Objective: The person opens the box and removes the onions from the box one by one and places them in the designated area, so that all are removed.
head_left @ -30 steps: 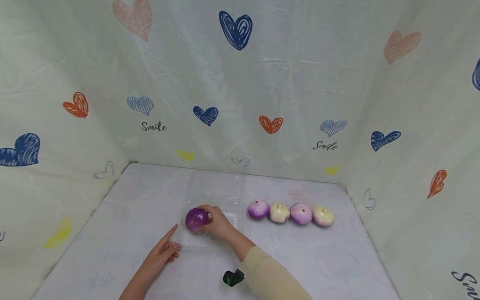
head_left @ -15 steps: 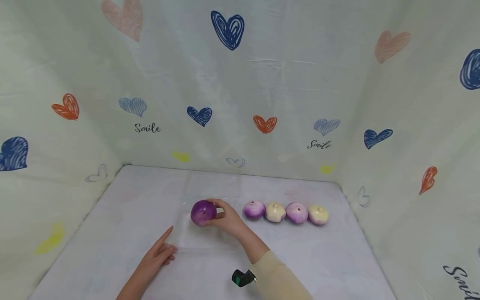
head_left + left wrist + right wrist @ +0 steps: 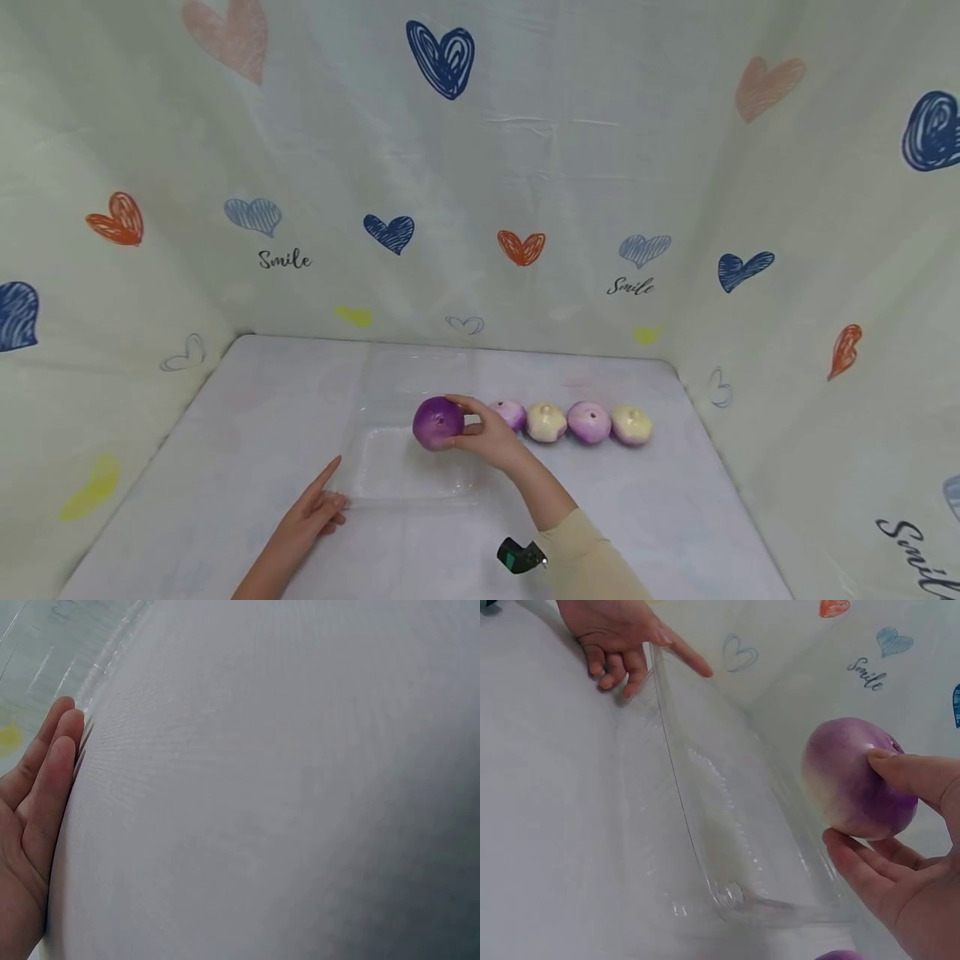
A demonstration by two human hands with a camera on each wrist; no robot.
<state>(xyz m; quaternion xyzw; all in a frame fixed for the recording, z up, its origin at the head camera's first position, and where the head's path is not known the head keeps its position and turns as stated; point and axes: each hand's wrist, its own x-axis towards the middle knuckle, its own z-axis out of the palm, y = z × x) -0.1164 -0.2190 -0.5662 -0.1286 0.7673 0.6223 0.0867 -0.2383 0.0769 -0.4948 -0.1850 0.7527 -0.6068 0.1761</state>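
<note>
My right hand (image 3: 491,437) grips a glossy turnip (image 3: 437,423), purple fading to cream, between thumb and fingers. It is held above the right part of a clear plastic box (image 3: 397,475), whose lid (image 3: 420,367) lies folded back behind it. In the right wrist view the turnip (image 3: 847,776) hangs apart from the box walls. My left hand (image 3: 309,512) rests at the box's front left corner, index finger straight along the left edge. Its fingers (image 3: 60,765) lie straight near the tabletop in the left wrist view.
Right of the box stands a row of several turnips (image 3: 588,422), some purple side up, some cream side up; my right hand partly covers the leftmost. A black wrist device (image 3: 519,556) sits by the right sleeve. Heart-printed curtains (image 3: 480,167) enclose the white table (image 3: 270,400).
My right hand has lifted the turnip from the box's left side and carried it rightward over the box. The left hand keeps its place at the corner. The head view has shifted slightly.
</note>
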